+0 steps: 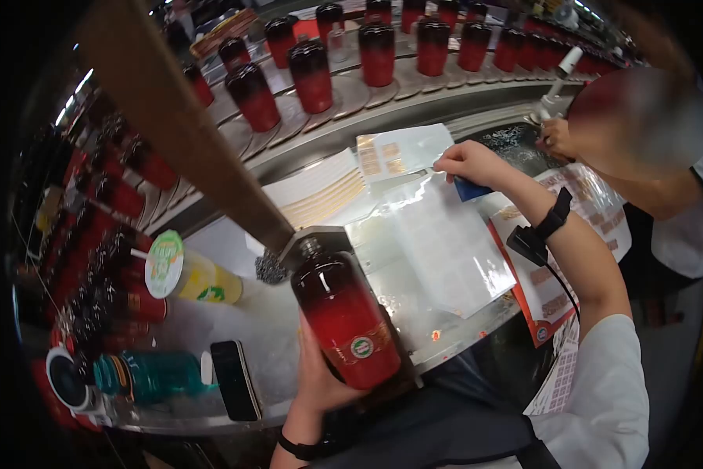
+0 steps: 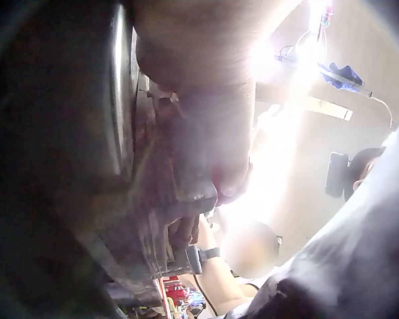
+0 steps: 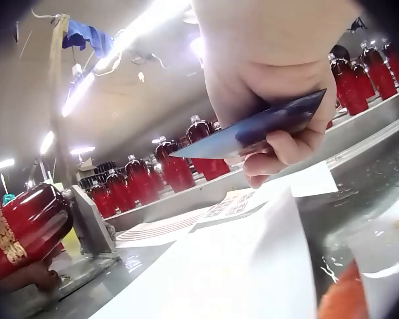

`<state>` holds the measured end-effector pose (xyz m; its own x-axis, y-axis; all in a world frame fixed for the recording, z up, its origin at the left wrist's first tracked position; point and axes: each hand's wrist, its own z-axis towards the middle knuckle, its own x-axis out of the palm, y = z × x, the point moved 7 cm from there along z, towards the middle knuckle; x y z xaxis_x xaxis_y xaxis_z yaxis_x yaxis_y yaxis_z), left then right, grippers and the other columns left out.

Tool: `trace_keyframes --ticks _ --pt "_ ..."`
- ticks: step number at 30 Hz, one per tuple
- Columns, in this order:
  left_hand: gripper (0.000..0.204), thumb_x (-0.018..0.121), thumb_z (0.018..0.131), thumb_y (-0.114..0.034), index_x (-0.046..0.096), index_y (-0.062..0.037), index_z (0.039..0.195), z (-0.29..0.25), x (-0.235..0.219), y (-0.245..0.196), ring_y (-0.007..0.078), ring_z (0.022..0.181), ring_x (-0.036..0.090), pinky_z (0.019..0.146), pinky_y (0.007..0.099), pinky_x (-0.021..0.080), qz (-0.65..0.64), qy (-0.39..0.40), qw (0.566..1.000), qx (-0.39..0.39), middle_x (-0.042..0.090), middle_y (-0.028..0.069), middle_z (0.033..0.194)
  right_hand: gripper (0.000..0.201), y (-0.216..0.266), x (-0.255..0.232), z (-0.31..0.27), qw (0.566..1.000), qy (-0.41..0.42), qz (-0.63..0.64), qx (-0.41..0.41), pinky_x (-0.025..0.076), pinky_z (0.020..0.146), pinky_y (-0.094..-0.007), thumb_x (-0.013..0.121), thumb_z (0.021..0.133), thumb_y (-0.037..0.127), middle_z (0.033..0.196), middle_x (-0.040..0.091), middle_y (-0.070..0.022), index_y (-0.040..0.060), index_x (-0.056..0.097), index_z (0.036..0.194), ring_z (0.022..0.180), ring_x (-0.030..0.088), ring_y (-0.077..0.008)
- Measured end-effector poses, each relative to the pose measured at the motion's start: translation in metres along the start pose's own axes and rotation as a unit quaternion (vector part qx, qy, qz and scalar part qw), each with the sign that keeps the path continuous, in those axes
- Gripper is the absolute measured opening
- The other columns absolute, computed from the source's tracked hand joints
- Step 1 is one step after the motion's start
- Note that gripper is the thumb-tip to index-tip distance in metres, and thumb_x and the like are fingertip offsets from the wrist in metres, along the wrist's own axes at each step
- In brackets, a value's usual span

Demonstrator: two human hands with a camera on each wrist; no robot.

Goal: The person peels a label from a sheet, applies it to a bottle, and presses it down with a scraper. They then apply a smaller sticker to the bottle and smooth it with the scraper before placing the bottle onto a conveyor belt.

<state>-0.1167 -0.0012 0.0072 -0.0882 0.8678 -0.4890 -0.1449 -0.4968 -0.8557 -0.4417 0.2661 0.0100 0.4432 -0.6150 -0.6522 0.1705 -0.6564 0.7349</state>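
A red bottle with a dark top and a gold label [image 1: 343,320] lies in a metal holder [image 1: 320,233] in the head view. My left hand [image 1: 318,371] is at its lower left side, fingers partly hidden beneath it; in the left wrist view the hand [image 2: 199,100] lies against a dark surface. My right hand [image 1: 476,166] pinches a blue card [image 1: 470,189] above white sheets [image 1: 437,234]. The right wrist view has the card [image 3: 259,129] held in the curled fingers of the right hand [image 3: 272,93].
Red bottles [image 1: 376,55] line a conveyor behind the table. At left are a drink cup [image 1: 191,273], a teal bottle [image 1: 160,375] and a phone [image 1: 236,381]. A brown post [image 1: 187,125] rises beside the holder. Another person's hand [image 1: 556,139] is at the right.
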Motion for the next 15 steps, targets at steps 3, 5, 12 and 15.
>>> trace_keyframes --ticks 3,5,12,15 --pt "0.138 0.096 0.047 -0.035 0.017 0.0048 0.153 0.003 0.002 -0.001 0.0398 0.131 0.044 0.112 0.0473 0.034 0.033 0.018 0.998 0.044 0.042 0.0233 0.143 0.030 0.018 -0.003 0.003 1.000 -0.006 0.000 0.008 0.048 0.066 -0.0267 0.068 0.091 0.033 0.075 0.070 -0.0040 0.0041 0.076 0.096 0.067 0.061 -0.0097" --pt "0.088 0.062 0.084 -0.056 0.031 -0.0062 0.149 0.002 0.024 0.005 0.0306 0.128 0.050 0.109 0.0474 0.040 -0.360 0.083 0.923 -0.104 0.048 0.0145 0.142 0.028 0.009 -0.019 -0.008 0.998 -0.030 0.050 0.001 0.045 0.065 -0.0237 0.066 0.093 0.033 0.078 0.071 -0.0022 0.0064 0.076 0.097 0.069 0.059 -0.0068" --pt "0.117 0.090 0.062 -0.021 0.017 -0.0060 0.153 0.011 0.020 -0.015 0.0297 0.127 0.051 0.108 0.0439 0.041 -0.168 0.041 0.985 0.003 0.044 0.0179 0.144 0.031 -0.039 -0.088 -0.144 0.980 -0.110 0.142 0.090 0.045 0.056 -0.0209 0.063 0.097 0.031 0.079 0.066 0.0003 0.0020 0.073 0.102 0.062 0.056 -0.0057" --pt "0.131 0.092 0.059 -0.028 0.007 -0.0044 0.156 0.009 0.012 -0.009 0.0346 0.132 0.047 0.114 0.0473 0.034 -0.111 0.014 0.993 0.024 0.040 0.0222 0.148 0.031 -0.082 -0.110 -0.208 0.960 -0.162 0.167 0.154 0.049 0.070 -0.0253 0.070 0.092 0.031 0.083 0.070 -0.0032 0.0015 0.075 0.095 0.076 0.063 -0.0090"
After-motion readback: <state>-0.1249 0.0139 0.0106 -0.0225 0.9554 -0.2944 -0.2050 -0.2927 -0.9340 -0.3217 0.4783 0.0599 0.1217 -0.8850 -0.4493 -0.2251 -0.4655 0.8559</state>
